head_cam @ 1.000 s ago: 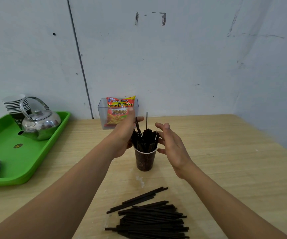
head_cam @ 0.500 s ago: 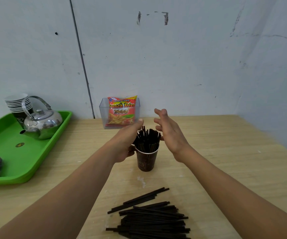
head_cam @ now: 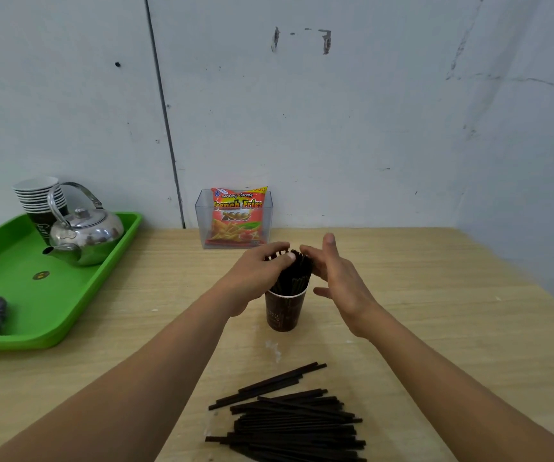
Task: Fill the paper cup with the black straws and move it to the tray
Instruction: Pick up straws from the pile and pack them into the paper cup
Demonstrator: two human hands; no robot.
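Table (head_cam: 435, 295): tray (head_cam: 19, 261) at left, loose pile (head_cam: 295, 425) up front, cup (head_cam: 284, 311) in the middle. Left hand (head_cam: 255, 271) curls round the straws (head_cam: 297, 275) in it, right hand (head_cam: 339, 275) flat and open alongside. I'd squeeze gently so the cup doesn't tip.

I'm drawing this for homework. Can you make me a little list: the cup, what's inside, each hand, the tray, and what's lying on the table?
Cup: brown paper cup, upright on the wooden table
Inside: a bunch of black straws
Left hand: fingers curled over the straw tops
Right hand: open, close beside the bunch
Tray: green tray, far left, holds a kettle and stacked cups
Lying on the table: pile of loose straws, near edge
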